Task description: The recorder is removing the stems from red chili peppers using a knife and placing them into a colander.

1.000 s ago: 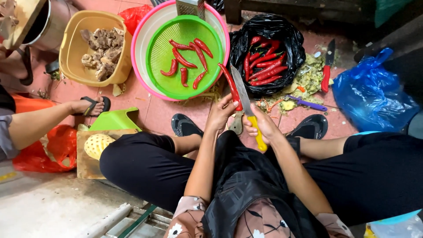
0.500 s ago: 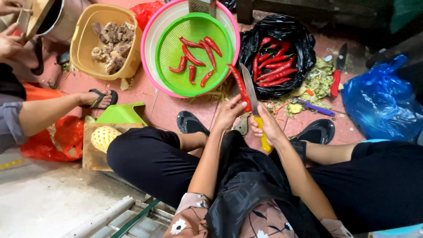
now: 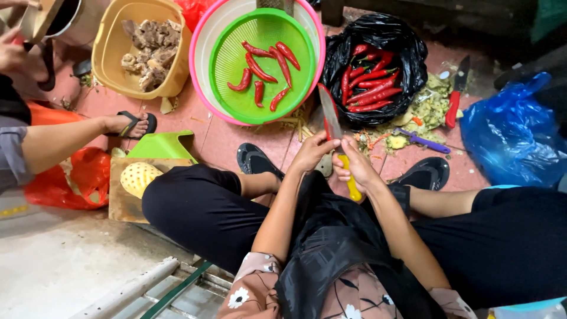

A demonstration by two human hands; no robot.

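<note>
I saw a red chilli [image 3: 326,125] pinched in the fingers of my left hand [image 3: 312,155], held against the blade of a yellow-handled knife [image 3: 338,139]. My right hand [image 3: 354,168] had its fingers clamped round the yellow handle, the blade pointing up and away from me. Both hands hung over the floor between my two black slippers [image 3: 255,159], the fingertips of one nearly touching the other.

Just beyond the fingers sat a green colander [image 3: 263,65] nested in a pink-rimmed basin [image 3: 201,71], with several red chillies lying loose in it. To the right of that, past the blade tip, a black plastic bag [image 3: 378,71] lay open and full of more chillies. A heap of pale green trimmings [image 3: 428,109] was spread on the floor beside it, with a red-handled knife [image 3: 455,97] and a purple-handled peeler [image 3: 422,140] near the scraps. Further right was a blue plastic bag [image 3: 508,139].

Well to the left of my fingers stood a tan basket [image 3: 118,65] of knobbly roots, and another person's foot [image 3: 127,124] in a sandal. Nearer, a peeled pineapple [image 3: 139,177] rested on a wooden board [image 3: 121,204] next to a green dustpan [image 3: 162,145]. The floor [image 3: 224,142] was reddish tile there, turning to grey concrete at the lower left.
</note>
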